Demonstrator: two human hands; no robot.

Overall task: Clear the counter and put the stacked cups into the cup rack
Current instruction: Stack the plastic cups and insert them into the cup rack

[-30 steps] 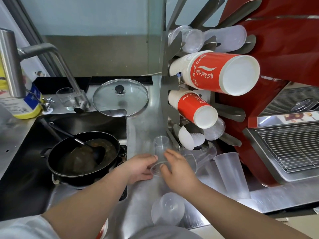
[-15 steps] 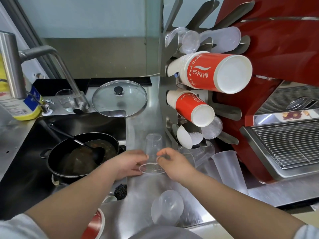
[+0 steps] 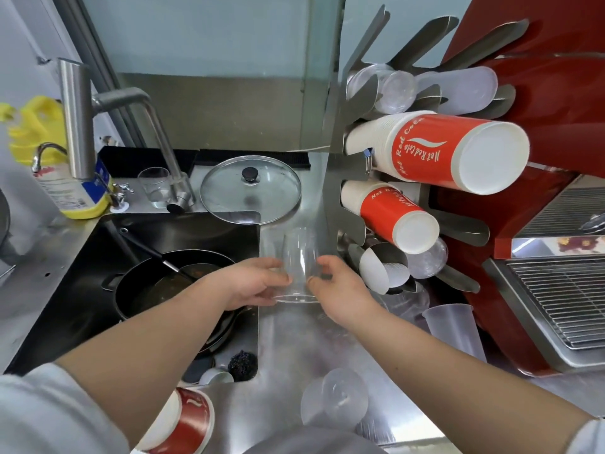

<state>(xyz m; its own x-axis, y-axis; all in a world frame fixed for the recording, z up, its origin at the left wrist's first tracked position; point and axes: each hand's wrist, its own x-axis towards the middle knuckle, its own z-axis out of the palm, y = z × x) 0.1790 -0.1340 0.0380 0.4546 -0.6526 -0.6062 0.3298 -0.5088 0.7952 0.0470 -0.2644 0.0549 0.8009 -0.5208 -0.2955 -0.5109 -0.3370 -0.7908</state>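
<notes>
Hands meet just left of the cup rack: left grip and right grip both clasp one clear cup, upside down.

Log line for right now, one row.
left hand: grips clear plastic cup | right hand: grips same cup | cup: inverted, on steel counter | cup rack: beside, right
</notes>
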